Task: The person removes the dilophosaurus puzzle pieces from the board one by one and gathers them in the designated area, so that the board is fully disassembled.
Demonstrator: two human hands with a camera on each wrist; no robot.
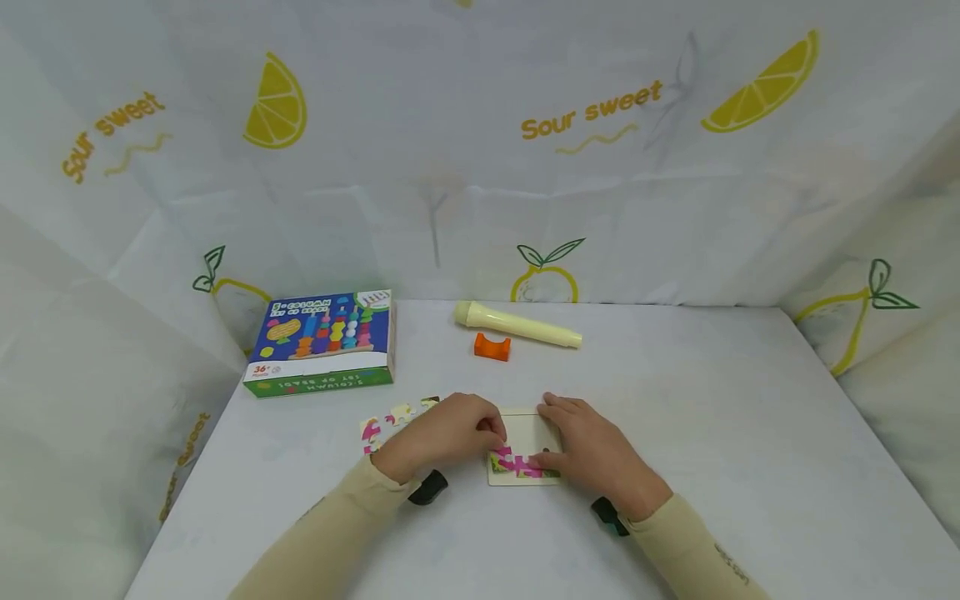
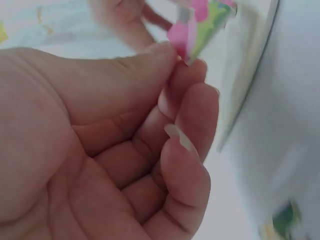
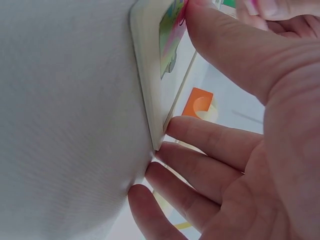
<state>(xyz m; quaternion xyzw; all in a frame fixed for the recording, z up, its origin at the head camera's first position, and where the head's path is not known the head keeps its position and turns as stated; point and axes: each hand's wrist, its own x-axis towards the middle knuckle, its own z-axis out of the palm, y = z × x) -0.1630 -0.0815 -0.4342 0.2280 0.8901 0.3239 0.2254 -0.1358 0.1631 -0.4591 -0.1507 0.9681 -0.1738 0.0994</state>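
Note:
My left hand [image 1: 459, 429] pinches a pink and green jigsaw piece [image 2: 192, 31] between thumb and forefinger, over the lower left of a pale puzzle tray [image 1: 522, 427]. Joined pink and green jigsaw pieces [image 1: 528, 472] lie along the tray's near side. My right hand [image 1: 597, 447] rests at the tray's right side. Its thumb [image 3: 220, 40] presses on the laid pieces, while the other fingers lie nearly straight at the tray's edge and on the table. Several loose jigsaw pieces [image 1: 401, 412] lie left of the tray, partly hidden by my left hand.
A blue and green bead-game box [image 1: 322, 342] stands at the back left. Behind the tray are an orange curved block [image 1: 492, 347] and a cream microphone-shaped stick [image 1: 521, 324]. A white printed curtain [image 1: 435, 225] hangs along the table's back edge.

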